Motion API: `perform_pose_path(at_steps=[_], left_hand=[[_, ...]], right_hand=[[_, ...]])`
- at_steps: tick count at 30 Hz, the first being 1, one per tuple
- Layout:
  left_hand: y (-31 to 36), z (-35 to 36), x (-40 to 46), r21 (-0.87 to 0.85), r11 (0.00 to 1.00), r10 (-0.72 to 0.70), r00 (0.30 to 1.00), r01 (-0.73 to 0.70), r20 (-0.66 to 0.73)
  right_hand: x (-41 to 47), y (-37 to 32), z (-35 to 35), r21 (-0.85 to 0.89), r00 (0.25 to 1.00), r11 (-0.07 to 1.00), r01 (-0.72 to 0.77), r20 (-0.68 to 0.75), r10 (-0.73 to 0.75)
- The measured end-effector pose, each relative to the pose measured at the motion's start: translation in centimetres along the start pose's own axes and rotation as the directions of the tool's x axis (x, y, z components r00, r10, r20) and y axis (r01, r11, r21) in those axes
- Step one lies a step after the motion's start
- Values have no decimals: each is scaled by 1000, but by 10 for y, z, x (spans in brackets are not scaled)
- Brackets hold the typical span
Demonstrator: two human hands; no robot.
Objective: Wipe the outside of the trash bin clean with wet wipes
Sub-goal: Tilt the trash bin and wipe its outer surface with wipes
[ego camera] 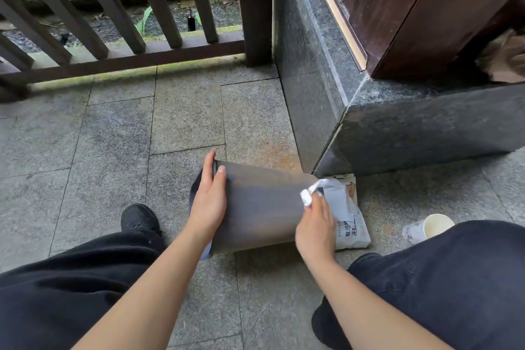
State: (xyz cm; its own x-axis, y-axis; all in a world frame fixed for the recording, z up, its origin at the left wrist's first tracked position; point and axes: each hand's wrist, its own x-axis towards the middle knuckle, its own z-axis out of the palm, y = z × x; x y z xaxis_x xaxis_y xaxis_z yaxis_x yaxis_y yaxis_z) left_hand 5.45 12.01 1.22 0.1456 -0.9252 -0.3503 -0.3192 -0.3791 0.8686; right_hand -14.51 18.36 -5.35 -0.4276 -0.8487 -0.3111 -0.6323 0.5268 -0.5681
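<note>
A dark grey trash bin [261,207] lies on its side on the stone floor, its open rim to the left and its base to the right. My left hand [209,196] grips the rim, thumb on the outer wall and fingers over the edge. My right hand [315,224] pinches a crumpled white wet wipe [308,193] at the bin's right end, near the base. A white pack of wet wipes [349,219] lies on the floor just right of the bin, partly behind my right hand.
A paper cup [431,226] stands on the floor at the right beside my leg. A dark stone plinth [397,128] rises behind the bin, and a wooden railing [122,57] closes the far side. My black shoe [139,217] rests left of the bin.
</note>
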Motion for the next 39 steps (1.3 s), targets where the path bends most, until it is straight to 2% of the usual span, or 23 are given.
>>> perform_pose_path(at_steps=[2,3,5,7,8,10,12,14,15,17,19,21,22,24,27,29,31,32,33,34,36,38,39], left_hand=[[-1,0,1,3,1000,-2,1000,2,-4],[-1,0,2,0,1000,-4,1000,4,-8],[-3,1,4,-18,1000,-1,1000,0,-5],[-3,3,5,-37,999,8,1000,-8,8],[-2,3,5,-45,999,11,1000,-11,13],[-1,4,7,-64,998,10,1000,-9,23],[-1,6,7,-58,998,16,999,-15,29],[0,7,7,-25,999,32,999,-32,19],[0,8,8,-9,999,31,999,-31,12],[1,9,9,9,1000,22,1000,-22,6],[1,9,8,8,1000,26,1000,-26,12],[0,8,8,1,1000,28,999,-28,16],[0,8,8,5,1000,29,999,-29,14],[0,8,8,26,999,33,999,-33,8],[0,9,10,35,998,46,999,-46,5],[-1,8,10,24,998,54,998,-54,10],[-1,8,11,12,998,64,998,-64,22],[-1,9,10,19,997,72,997,-72,27],[-1,9,9,29,997,75,997,-76,29],[-1,9,9,35,997,72,997,-73,27],[-2,7,10,38,997,65,998,-66,20],[-3,7,10,42,997,70,997,-71,19],[-4,7,10,43,997,71,997,-71,18]], right_hand=[[-2,-4,-1,-9,1000,1000,-16,0,15],[-8,-13,2,-20,999,999,46,-7,-46],[-28,-40,13,-47,961,960,278,34,-276],[-51,-69,25,-9,867,871,491,104,-488],[-59,-80,28,29,829,838,545,127,-544],[-61,-85,27,86,796,808,582,141,-588],[-51,-73,20,59,781,792,608,139,-610],[-35,-52,15,1,831,836,548,110,-545],[-26,-40,12,-24,889,891,453,80,-450],[-9,-16,2,-15,988,988,153,15,-153],[0,1,-8,18,995,995,-101,8,101],[-1,1,-9,2,991,991,-137,5,137],[-5,-4,-5,-4,997,998,-70,-6,70],[-23,-24,6,-15,980,980,197,-17,-198],[-53,-54,20,44,826,830,556,80,-558],[-61,-62,22,90,725,734,673,120,-679],[-56,-59,18,84,676,689,720,136,-724],[-52,-54,16,59,683,693,718,130,-719],[-46,-47,15,22,724,730,683,115,-680],[-39,-38,14,-24,795,797,604,89,-600],[-19,-14,6,-90,945,941,328,22,-327],[-2,5,-7,-112,998,992,66,3,-66],[2,9,-12,-111,1000,994,-3,10,4]])
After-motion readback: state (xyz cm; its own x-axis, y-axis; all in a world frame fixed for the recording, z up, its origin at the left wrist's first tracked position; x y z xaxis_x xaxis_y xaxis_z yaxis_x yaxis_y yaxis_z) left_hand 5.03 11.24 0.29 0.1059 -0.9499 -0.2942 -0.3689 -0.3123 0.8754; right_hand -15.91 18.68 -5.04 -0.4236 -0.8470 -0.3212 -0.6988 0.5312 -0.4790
